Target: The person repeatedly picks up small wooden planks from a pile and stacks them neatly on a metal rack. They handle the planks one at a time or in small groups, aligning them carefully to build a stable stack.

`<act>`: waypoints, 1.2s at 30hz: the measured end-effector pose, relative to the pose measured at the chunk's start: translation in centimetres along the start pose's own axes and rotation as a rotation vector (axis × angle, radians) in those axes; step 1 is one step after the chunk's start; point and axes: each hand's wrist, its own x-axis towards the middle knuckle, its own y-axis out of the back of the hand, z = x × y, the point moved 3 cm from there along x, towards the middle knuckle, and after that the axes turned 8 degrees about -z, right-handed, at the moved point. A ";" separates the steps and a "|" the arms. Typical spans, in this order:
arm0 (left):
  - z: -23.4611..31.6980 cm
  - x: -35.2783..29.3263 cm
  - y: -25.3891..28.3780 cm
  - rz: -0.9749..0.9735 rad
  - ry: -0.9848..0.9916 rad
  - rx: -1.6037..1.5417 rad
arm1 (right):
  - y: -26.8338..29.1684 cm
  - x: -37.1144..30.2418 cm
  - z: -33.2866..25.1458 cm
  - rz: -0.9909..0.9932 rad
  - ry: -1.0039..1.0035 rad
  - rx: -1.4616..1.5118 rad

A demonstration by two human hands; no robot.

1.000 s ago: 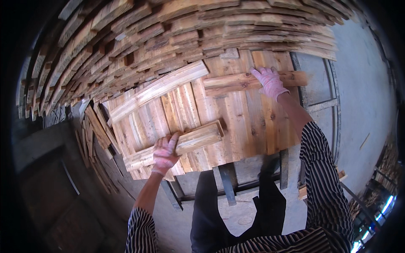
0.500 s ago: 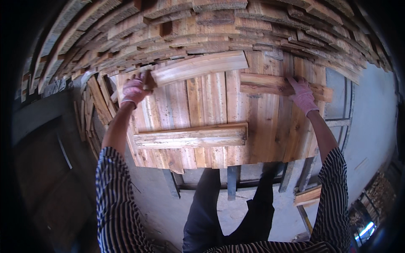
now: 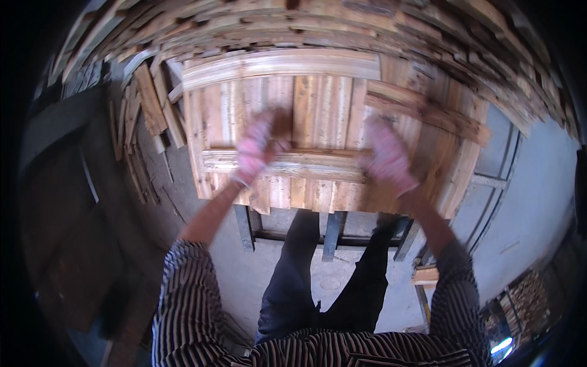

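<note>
Both of my hands wear pink-and-white gloves and are blurred by motion. My left hand (image 3: 257, 150) hovers over the near pair of boards (image 3: 312, 165), with thumb apart from the fingers and nothing seen in its grasp. By the right end of that pair is my right hand (image 3: 388, 156), thumb also spread; whether it touches the wood I cannot tell. These boards lie crosswise on a flat layer of planks (image 3: 309, 110). A long pale board (image 3: 287, 63) rests along the layer's far edge. Right of it sits a darker, rough-edged board (image 3: 428, 113), slightly tilted.
Large stacks of rough planks (image 3: 257, 33) rise beyond the layer. Loose offcuts (image 3: 150, 101) lean at the left. Metal frame legs (image 3: 333, 235) stand below the planks, near my legs. A bundle of wood pieces (image 3: 526, 306) lies at the lower right.
My left hand has let go of the long board, which now lies along the far edge. My right hand has left the darker board. Both hands have come nearer and closer together.
</note>
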 end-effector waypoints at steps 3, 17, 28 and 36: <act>8.2 -3.6 -2.0 -0.235 0.215 0.185 | -6.9 0.7 -9.2 -0.299 0.043 -0.128; 5.6 -13.5 -4.1 -0.556 0.447 0.483 | 0.8 -10.9 -3.1 -0.235 -0.440 -0.012; 6.8 -5.5 -3.5 -0.639 0.299 0.390 | 5.8 -29.9 14.1 -0.157 -0.714 -0.305; 7.7 -8.5 -4.6 -0.714 0.430 0.409 | -0.8 -25.0 12.1 -0.006 -0.510 -0.239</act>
